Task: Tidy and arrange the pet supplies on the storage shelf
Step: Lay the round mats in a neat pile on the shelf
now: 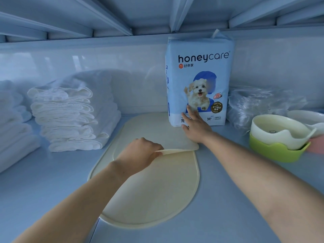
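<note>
The left hand (140, 153) pinches the folded edge of the cream silicone mat (150, 190), whose long axis runs from the shelf's front edge back toward the wall. The right hand (196, 127), open and flat, presses the mat's far flap and touches the upright pet pad pack (199, 81). Beyond on the pale blue shelf (52, 181): stacked white pads (68, 120) left, nested bowls (278, 137) right.

Your shelf (52, 181) carries a cream mat (149, 195), stacked white pads (68, 120), a honeycare pack (198, 81), and nested bowls (278, 137).
</note>
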The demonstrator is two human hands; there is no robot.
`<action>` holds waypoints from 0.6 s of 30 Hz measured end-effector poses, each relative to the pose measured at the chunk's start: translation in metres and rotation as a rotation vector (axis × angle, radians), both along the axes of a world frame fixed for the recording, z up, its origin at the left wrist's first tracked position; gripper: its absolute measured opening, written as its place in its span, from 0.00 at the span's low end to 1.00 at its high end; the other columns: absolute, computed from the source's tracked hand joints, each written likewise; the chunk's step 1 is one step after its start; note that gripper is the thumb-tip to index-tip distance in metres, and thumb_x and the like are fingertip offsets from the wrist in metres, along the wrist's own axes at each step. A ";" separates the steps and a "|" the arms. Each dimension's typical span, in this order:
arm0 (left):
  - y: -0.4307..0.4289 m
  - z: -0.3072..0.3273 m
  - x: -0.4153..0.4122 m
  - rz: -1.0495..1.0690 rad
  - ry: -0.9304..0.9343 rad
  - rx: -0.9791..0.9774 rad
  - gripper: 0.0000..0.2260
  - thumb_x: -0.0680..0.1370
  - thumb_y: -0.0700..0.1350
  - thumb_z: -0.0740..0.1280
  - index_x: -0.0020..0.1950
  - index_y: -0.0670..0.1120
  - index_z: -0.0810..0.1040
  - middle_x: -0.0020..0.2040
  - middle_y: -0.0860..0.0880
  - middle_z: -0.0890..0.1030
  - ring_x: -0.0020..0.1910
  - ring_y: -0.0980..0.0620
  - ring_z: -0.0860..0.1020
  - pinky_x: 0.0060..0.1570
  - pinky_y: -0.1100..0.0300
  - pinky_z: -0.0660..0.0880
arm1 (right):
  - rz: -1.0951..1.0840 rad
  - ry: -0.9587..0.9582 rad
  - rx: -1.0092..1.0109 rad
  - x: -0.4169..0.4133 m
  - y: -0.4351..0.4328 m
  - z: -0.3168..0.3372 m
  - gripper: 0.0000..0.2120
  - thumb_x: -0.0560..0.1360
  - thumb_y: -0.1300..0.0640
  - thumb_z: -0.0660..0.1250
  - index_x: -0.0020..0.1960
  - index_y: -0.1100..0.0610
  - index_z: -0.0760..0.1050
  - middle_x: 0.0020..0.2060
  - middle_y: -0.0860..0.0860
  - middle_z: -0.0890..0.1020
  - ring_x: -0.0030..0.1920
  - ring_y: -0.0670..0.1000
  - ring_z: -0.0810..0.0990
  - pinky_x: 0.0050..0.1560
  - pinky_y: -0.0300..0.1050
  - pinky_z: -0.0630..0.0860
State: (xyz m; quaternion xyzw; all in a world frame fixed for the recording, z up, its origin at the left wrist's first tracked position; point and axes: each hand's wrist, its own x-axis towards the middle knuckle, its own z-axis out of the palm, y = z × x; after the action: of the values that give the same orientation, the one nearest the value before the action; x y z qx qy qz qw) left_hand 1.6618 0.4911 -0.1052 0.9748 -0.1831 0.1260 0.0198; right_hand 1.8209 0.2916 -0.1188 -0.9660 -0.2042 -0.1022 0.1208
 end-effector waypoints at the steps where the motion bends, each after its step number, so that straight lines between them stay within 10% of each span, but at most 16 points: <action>1: 0.000 -0.001 -0.002 -0.024 -0.005 0.009 0.11 0.81 0.48 0.57 0.56 0.53 0.78 0.48 0.52 0.82 0.48 0.48 0.77 0.47 0.57 0.72 | 0.001 0.011 0.008 0.001 0.000 0.000 0.25 0.81 0.48 0.49 0.76 0.50 0.46 0.75 0.45 0.35 0.76 0.52 0.40 0.72 0.53 0.55; 18: 0.014 0.012 -0.077 -0.195 -0.101 0.038 0.16 0.74 0.35 0.65 0.54 0.53 0.81 0.47 0.55 0.83 0.43 0.51 0.81 0.41 0.58 0.78 | -0.028 0.131 0.067 0.004 0.004 0.013 0.25 0.81 0.46 0.46 0.76 0.46 0.45 0.74 0.44 0.33 0.75 0.51 0.38 0.73 0.60 0.50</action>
State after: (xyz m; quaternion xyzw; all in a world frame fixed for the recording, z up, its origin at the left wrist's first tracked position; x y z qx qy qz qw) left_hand 1.5852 0.5052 -0.0929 0.9449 -0.2804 0.1690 0.0040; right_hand 1.8247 0.2958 -0.1054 -0.9688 -0.1789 -0.0472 0.1649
